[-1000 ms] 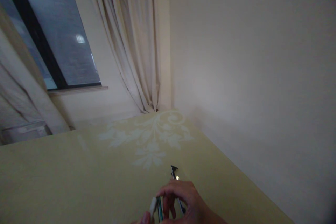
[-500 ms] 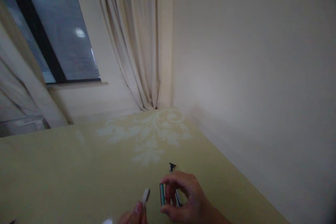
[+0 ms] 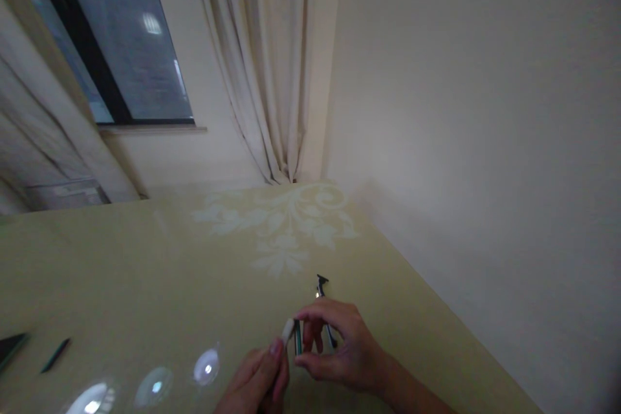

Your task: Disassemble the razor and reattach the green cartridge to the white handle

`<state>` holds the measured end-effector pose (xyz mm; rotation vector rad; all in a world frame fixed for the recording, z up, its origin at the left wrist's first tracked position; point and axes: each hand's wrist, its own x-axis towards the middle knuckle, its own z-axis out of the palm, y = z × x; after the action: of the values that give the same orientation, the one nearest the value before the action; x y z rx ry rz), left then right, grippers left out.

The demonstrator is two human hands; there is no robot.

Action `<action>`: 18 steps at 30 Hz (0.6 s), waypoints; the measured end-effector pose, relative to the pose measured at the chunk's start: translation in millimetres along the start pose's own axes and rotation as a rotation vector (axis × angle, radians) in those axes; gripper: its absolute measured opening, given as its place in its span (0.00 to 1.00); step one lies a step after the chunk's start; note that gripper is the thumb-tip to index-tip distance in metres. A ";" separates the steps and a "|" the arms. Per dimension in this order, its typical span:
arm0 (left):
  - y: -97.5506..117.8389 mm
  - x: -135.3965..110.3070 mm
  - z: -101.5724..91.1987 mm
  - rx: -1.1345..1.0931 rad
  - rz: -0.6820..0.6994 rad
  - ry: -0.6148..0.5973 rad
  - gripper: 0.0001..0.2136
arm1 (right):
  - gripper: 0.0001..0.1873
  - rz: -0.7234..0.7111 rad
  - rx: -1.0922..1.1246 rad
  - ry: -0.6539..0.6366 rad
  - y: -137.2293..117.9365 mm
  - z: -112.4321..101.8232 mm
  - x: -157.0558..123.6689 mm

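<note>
Between the thumb and fingers of my right hand (image 3: 344,343) a razor cartridge (image 3: 297,337) is pinched upright, its dark and teal strips facing left. My left hand (image 3: 264,372) is closed on a small white brush (image 3: 288,331), seemingly a toothbrush; its pale head touches or nearly touches the cartridge's left side, and its handle is hidden by my fingers. Behind my right hand lies a razor handle (image 3: 321,286) with a dark end, partly covered by the fingers.
A yellow-green glossy table (image 3: 194,297) with a white floral pattern meets a plain wall (image 3: 460,142) on the right. Toward the left lie a narrow dark strip (image 3: 55,356) and a dark flat object (image 3: 10,349). Curtains (image 3: 262,65) and a window (image 3: 130,39) stand beyond.
My left hand has brought the brush right and up to the cartridge, closing the gap between them. The view has tilted down and left, showing dark objects at the left.
</note>
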<state>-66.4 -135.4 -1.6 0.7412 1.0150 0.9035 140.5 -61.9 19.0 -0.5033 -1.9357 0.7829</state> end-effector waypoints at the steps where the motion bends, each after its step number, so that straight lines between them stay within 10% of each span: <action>1: 1.9 -0.9 1.7 -0.029 -0.017 0.014 0.34 | 0.23 0.019 0.009 0.001 -0.9 -0.6 0.4; 18: 14.9 -17.3 17.9 -0.056 -0.078 -0.017 0.32 | 0.21 0.012 -0.006 -0.003 -10.7 -4.3 5.1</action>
<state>-58.2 -146.1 24.1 0.6567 0.9928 0.8536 141.7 -64.9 31.2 -0.5177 -1.9399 0.7857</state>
